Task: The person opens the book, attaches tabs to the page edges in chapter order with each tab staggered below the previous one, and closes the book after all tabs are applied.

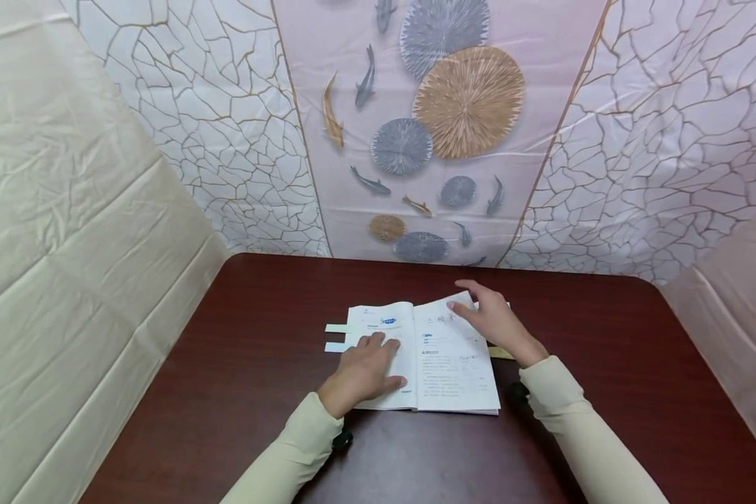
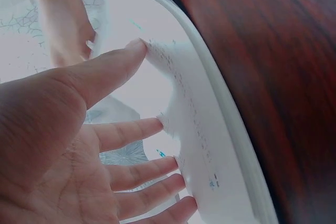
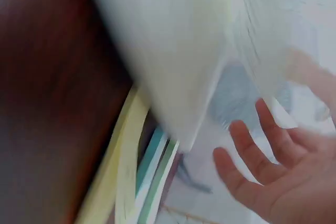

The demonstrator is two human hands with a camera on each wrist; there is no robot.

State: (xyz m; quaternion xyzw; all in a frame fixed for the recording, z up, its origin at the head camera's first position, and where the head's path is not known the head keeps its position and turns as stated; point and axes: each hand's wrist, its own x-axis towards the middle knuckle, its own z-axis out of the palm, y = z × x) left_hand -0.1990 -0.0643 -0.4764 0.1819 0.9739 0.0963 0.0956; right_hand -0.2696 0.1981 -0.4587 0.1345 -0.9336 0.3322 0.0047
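An open book with printed pages lies on the dark table. My left hand rests on its left page with the fingers spread; in the left wrist view the fingertips touch the paper. At the upper right of the book, my right hand has its thumb over the right page and its index finger beyond the top edge. The right wrist view shows a raised page between the thumb side and the slightly bent, spread fingers of my right hand. This view is blurred.
Pale green and blue tabs stick out at the book's left side, and a yellow strip at its right. The brown table reaches back to a patterned cloth wall. Beige cloth hangs along the left side.
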